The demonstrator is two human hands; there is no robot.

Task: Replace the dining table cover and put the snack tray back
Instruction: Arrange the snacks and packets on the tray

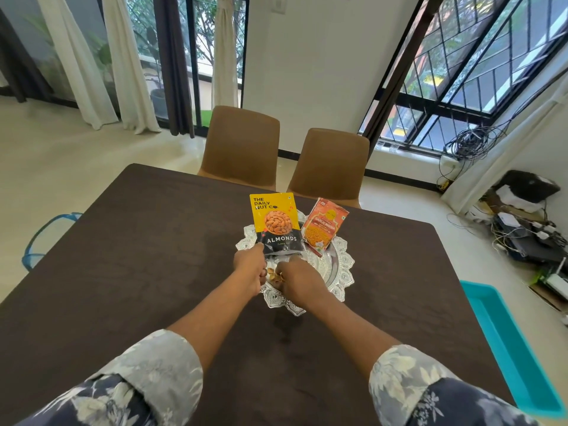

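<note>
grips almonds pouch (276,222) bottom corner in left hand (248,273) | curls right hand (299,279) over silver tray (345,272), grasp unclear | rests on brown cover (123,256)

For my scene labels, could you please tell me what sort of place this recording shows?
Probably a home dining area: a large covered dining table, two tan chairs at its far side, and an ornate silver snack tray holding an almonds packet.
</note>
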